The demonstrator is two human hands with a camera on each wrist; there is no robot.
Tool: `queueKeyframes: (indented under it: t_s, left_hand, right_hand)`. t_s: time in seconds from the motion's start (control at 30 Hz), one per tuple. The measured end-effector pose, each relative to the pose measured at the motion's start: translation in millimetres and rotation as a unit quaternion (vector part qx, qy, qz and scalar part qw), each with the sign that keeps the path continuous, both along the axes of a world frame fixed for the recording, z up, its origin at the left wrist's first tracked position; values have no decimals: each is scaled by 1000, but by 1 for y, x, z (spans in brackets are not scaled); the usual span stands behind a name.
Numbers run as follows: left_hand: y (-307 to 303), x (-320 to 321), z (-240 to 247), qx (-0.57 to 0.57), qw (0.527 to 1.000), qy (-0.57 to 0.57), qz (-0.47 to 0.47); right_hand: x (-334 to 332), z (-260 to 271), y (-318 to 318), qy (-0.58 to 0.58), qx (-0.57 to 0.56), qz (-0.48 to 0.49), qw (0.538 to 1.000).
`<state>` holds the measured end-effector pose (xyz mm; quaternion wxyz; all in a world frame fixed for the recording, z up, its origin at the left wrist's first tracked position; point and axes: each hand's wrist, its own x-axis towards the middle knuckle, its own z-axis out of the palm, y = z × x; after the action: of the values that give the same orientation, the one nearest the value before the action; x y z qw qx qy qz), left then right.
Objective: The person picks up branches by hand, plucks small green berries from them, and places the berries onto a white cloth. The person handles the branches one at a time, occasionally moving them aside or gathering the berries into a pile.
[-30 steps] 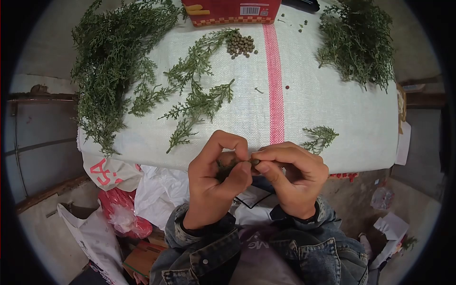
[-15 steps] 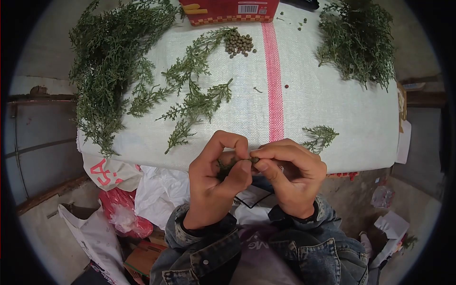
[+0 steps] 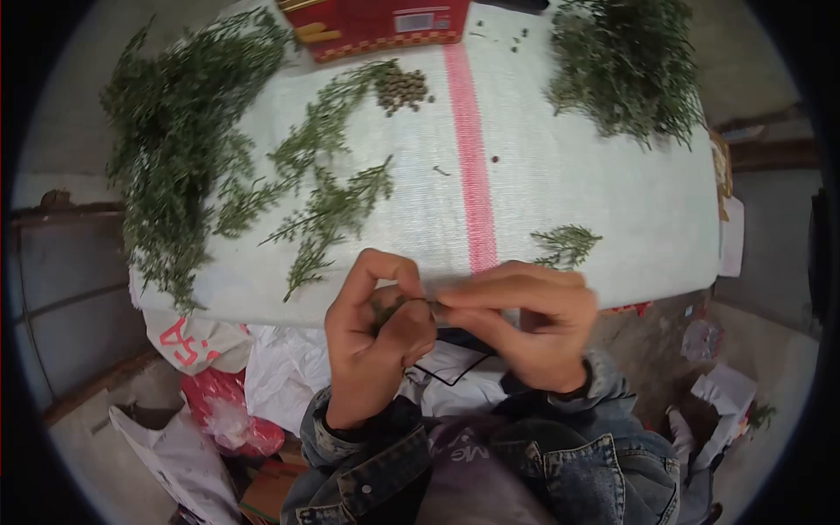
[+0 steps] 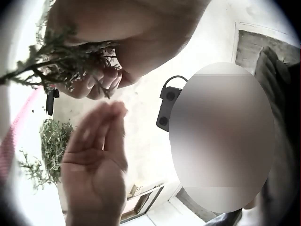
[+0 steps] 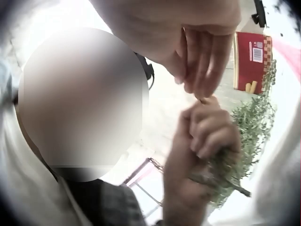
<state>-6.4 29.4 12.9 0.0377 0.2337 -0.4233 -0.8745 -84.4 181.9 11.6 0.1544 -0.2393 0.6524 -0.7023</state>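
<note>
In the head view the left hand [image 3: 372, 341] has its fingers curled round a small green sprig [image 3: 385, 308]. The left wrist view shows this sprig [image 4: 61, 66] poking out of the left hand [image 4: 127, 33], its stem at the far left. Just right of it, the right hand [image 3: 529, 324] has thumb and fingertips drawn together at the left hand's fingertips; blur hides whether anything is between them. From the right wrist view, the right hand's fingers [image 5: 202, 56] meet the left hand [image 5: 202, 141] from above.
A white woven surface [image 3: 394, 254] with a pink stripe bears leafy branches [image 3: 175, 149] at left, a bunch [image 3: 621, 66] at right, loose sprigs [image 3: 328, 206], a pile of small round pieces [image 3: 402, 90] and a red box [image 3: 376, 26]. One small sprig [image 3: 567, 245] lies near the front edge.
The table scene has shifted left in the head view. The right hand's fingers are straighter and blurred, and the round green piece seen between the fingertips earlier is no longer distinct.
</note>
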Motion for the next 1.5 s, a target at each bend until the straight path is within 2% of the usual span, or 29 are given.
queueKeyframes:
  t_s: [0.03, 0.1, 0.17, 0.2, 0.23, 0.27, 0.3, 0.33, 0.37, 0.4, 0.43, 0.47, 0.5, 0.6, 0.67, 0.7, 0.73, 0.77, 0.83, 0.9, 0.97, 1.07, 1.2, 1.3, 1.4, 1.5]
  left_hand:
    - [1, -3, 0, -23, 999, 22, 0]
    - [3, -2, -1, -69, 996, 58, 14]
    - [1, 0, -5, -79, 996, 34, 2]
    - [-1, 0, -6, -94, 995, 13, -9]
    - [-2, 1, -8, -110, 994, -10, -19]
    - [-3, 0, -9, -106, 994, -6, -19]
    - [-3, -1, -10, -59, 998, -24, -9]
    - [-4, -1, -10, -12, 999, -43, 0]
    - [-4, -2, -11, 33, 998, -60, 9]
    - [-3, -3, -12, 33, 998, -60, 11]
    - [0, -3, -14, -25, 998, -60, -7]
    - [4, -3, -15, -83, 994, -61, -26]
    - [6, -3, -14, -141, 987, -59, -45]
    - [7, 4, -6, -123, 989, -69, -33]
    - [8, 5, -3, -116, 990, -75, -24]
    - [10, 5, -2, -129, 991, -40, -15]
    - [13, 5, -2, -142, 990, -3, -7]
    - [14, 4, -2, -155, 987, 35, 2]
    - [15, 2, -9, -135, 989, 65, 9]
    - [13, 2, -17, -94, 989, 115, 14]
    - [6, 5, -19, -91, 990, 111, 8]
    - [-1, 8, -23, -83, 991, 103, -14]
    - [0, 6, -25, 2, 994, 106, -1]
    - [1, 3, -17, -87, 991, 97, 19]
    - [1, 5, -25, -111, 990, 79, 25]
    - [0, 8, -29, -108, 991, 72, 33]
  right_hand:
    - [-4, 8, 10, -4, -6, 28, 1000]
    - [-9, 29, 36, -135, -179, -38, 974]
    - [-30, 30, 53, 79, -77, -111, 988]
    - [-42, 30, 58, 82, -73, -112, 988]
    - [-54, 30, 62, 182, 52, -37, 981]
    - [-65, 29, 65, 277, 175, 39, 944]
    - [-69, 27, 66, 362, 291, 116, 878]
    - [-68, 23, 65, 362, 292, 118, 877]
    - [-65, 14, 62, 387, 316, 125, 857]
    - [-62, 6, 58, 410, 339, 131, 836]
    - [-59, 1, 55, 432, 360, 137, 816]
    - [-58, 2, 55, 430, 359, 137, 817]
    - [-60, 5, 55, 398, 359, 157, 830]
    - [-64, 18, 49, 344, 355, 198, 846]
    - [-50, 25, 37, 153, 262, 153, 941]
    - [-44, 26, 31, 52, 210, 128, 968]
    - [-40, 25, 26, 54, 209, 129, 968]
    - [-37, 23, 22, -33, 161, 154, 974]
    - [-33, 15, 13, -207, 63, 204, 955]
    - [-26, 8, 5, -234, 44, 213, 948]
    - [-23, 2, 0, -288, 10, 224, 931]
    - [-28, -4, -3, -283, 20, 254, 925]
    - [-34, 2, -5, -297, 46, 292, 908]
    - [-38, 4, -9, -292, 61, 305, 905]
    - [-39, 6, -10, -275, 74, 297, 912]
    - [-48, 19, -16, -168, 221, 353, 893]
